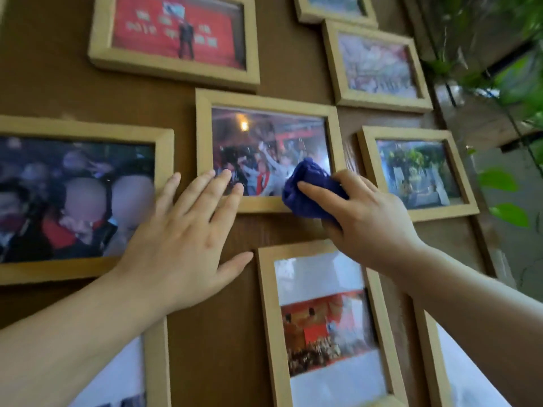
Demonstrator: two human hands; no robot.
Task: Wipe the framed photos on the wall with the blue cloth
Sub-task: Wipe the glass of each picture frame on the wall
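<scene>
Several light wooden framed photos hang on a brown wooden wall (58,92). My right hand (367,221) grips a bunched blue cloth (308,189) and presses it on the lower right corner of the middle frame (267,104). My left hand (182,239) lies flat on the wall with fingers spread. Its fingertips rest on the lower left corner of that middle frame, beside the large left frame (85,130).
Around the middle frame hang a red-photo frame (173,64) above, a frame (379,99) at upper right, one (417,212) at right and a tall one (267,318) below. Green plant leaves (499,180) hang at the far right.
</scene>
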